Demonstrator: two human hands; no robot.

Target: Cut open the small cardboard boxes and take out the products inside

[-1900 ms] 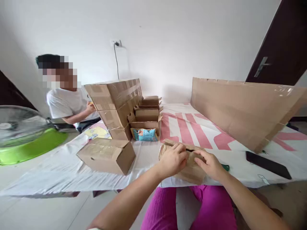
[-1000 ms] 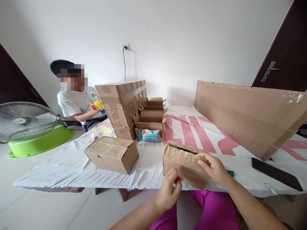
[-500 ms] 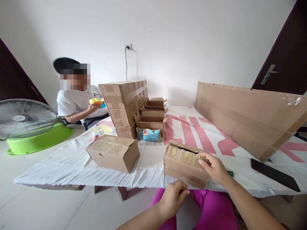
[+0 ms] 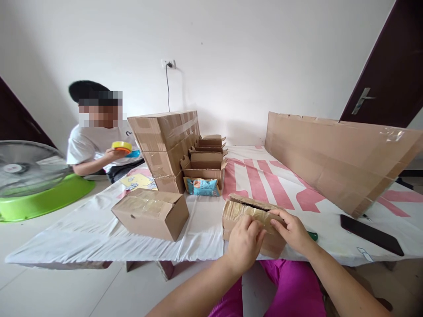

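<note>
A small cardboard box [image 4: 231, 220] lies near the table's front edge, with wrinkled clear tape along its top and a dark gap between its flaps. My right hand [image 4: 291, 229] pinches the box's taped top edge at the right end. Just in front of the box, my left hand [image 4: 246, 242] has curled, closed fingers at the taped edge; what they hold, if anything, is hidden. Left of these stands another taped cardboard box [image 4: 150, 215], closed. Behind it, a blue packet [image 4: 202, 186] leans against an open cardboard box [image 4: 206, 163].
Stacked taped cartons [image 4: 165, 149] stand at the back left. A large cardboard sheet [image 4: 330, 158] rises at the right, near a black phone [image 4: 372, 234] and a green object [image 4: 312, 236]. Across the table a person [image 4: 95, 145] holds a yellow-orange ring [image 4: 121, 146].
My left hand has risen from below the table edge to the front of the box. My right hand keeps its place on the box. The whole view has shifted slightly.
</note>
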